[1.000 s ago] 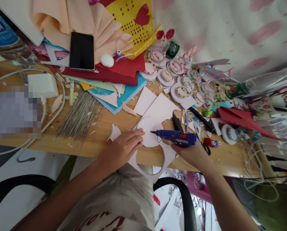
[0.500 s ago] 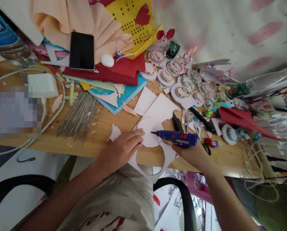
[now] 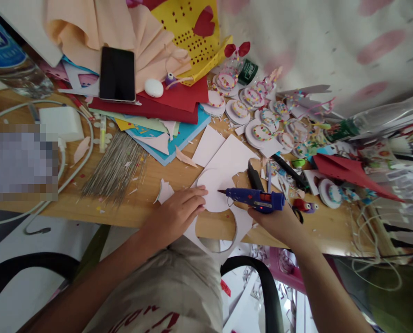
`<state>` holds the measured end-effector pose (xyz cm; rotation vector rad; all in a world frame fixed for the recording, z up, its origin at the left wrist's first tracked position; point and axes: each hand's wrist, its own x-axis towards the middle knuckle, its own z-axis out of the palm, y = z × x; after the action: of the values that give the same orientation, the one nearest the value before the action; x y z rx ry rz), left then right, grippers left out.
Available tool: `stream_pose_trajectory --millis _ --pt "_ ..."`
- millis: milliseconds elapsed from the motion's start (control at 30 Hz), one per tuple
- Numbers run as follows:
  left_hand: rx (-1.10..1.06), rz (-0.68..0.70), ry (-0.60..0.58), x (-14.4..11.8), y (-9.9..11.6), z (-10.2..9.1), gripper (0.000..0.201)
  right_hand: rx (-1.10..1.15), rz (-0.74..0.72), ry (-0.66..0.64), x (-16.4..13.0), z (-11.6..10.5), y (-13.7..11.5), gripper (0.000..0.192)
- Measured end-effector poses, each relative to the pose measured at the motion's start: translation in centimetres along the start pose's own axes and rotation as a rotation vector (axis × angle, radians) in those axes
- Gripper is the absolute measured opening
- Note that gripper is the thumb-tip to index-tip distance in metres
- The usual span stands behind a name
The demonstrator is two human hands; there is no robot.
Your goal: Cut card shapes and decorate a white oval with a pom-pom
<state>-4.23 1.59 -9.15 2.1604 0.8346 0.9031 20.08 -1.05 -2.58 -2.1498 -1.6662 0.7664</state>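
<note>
Under the left fingers: left hand [image 3: 177, 213] lies flat, fingers spread, pinning the white paper [image 3: 216, 190] to the table [image 3: 151, 182].
Right hand [image 3: 275, 219]: closed round the blue glue gun [image 3: 258, 199], nozzle over the paper, just beyond the left fingertips.
Paper: looks light, floppy; hold flat.
Gun: rigid; probably hot-tipped, grip the handle.

Black phone [image 3: 117, 74] lies on coloured paper [image 3: 172, 99].
</note>
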Motion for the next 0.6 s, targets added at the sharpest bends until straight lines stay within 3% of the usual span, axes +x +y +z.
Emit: stream_pose_trajectory --millis 600 --pt "0.008 0.009 -0.009 -0.02 -0.04 -0.05 0.018 -0.020 0.061 0.023 0.16 -0.19 0.34 0.018"
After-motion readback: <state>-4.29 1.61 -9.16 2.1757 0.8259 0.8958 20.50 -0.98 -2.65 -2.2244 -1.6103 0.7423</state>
